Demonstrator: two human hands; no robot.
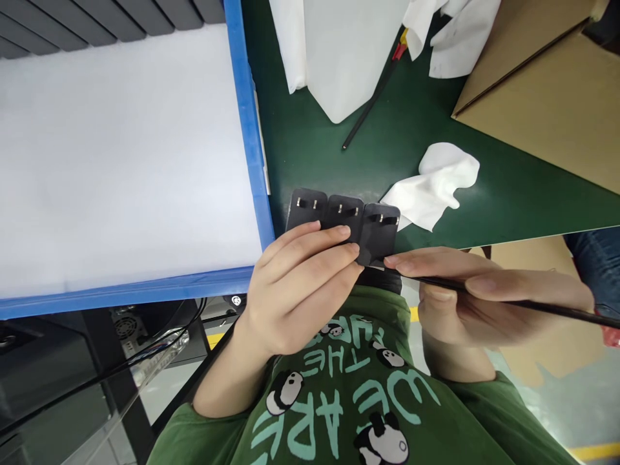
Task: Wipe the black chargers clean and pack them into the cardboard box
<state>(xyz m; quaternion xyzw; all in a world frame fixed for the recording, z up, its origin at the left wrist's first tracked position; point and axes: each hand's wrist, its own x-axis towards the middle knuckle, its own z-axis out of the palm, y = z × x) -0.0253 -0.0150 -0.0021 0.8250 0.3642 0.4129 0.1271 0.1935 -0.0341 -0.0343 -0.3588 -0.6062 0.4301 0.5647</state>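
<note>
My left hand (305, 284) is closed around three black power plug adapters (380, 232) lined up side by side, their metal prongs facing up. In my right hand (484, 290) is a thin black stick (542, 309), pinched between the fingers and pointing towards the lower edge of the rightmost adapter. The right fingertips are close to that adapter; whether the stick's tip touches it I cannot tell. Just beyond the adapters a crumpled white cloth (431, 187) lies on the green table (314, 148).
On the left is a blue-edged tray (249, 148) with a white bottom and rows of dark grey pieces (106, 22) at its far end. A white sheet (349, 51) and another black stick (371, 103) lie further back. A cardboard box (542, 97) stands at right.
</note>
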